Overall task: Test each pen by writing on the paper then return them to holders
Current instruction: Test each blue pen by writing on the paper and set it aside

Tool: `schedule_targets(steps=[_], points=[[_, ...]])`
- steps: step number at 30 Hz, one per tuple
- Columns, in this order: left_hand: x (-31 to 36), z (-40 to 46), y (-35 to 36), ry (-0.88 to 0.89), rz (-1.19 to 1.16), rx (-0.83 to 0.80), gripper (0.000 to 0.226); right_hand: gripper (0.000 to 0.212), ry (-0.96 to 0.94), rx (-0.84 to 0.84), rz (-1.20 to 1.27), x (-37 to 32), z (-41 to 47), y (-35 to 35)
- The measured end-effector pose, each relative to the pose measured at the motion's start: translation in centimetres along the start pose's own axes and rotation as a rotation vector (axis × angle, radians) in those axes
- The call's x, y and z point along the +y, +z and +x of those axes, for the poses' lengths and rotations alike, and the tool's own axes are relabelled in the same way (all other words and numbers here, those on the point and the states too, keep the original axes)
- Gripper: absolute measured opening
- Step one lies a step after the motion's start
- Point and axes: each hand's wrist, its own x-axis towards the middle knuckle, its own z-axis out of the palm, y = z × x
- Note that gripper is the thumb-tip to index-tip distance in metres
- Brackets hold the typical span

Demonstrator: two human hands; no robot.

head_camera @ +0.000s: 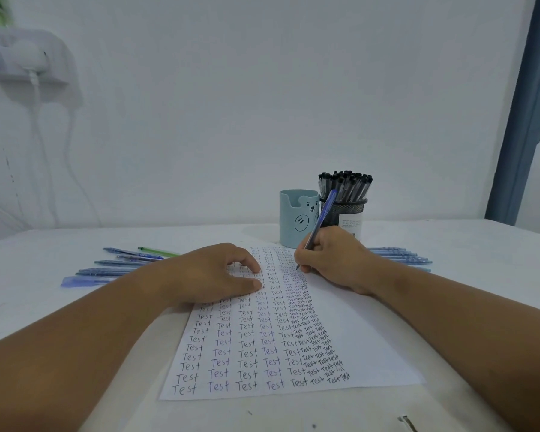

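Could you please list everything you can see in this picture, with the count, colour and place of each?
paper: one, white, rows of "Test" written on it, middle of the table
table: one, white, against the wall
bear cup: one, light blue, behind the paper
mesh holder: one, black, full of black-capped pens, right of the bear cup
loose pens, left: several blue, one green, on the table
loose pens, right: several, blue, on the table
pen: one, blue, tip on the paper
left hand: rests on the paper
right hand: grips the pen
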Motion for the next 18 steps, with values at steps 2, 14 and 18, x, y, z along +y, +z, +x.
schedule_targets(steps=[2, 14, 18], points=[[-0.08, -0.05, 0.05, 0.005, 0.009, 0.002, 0.031, 0.015, -0.014, -0.003, -0.024, -0.11, -0.02, -0.04], [-0.16, -0.12, 0.05, 0.006, 0.015, 0.005, 0.031, 0.016, -0.030, 0.016, -0.050, -0.23, -0.20, -0.10], [-0.15, -0.13, 0.02, 0.007, 0.016, 0.002, 0.032, 0.016, -0.032, 0.030, -0.079, -0.40, -0.19, -0.03]])
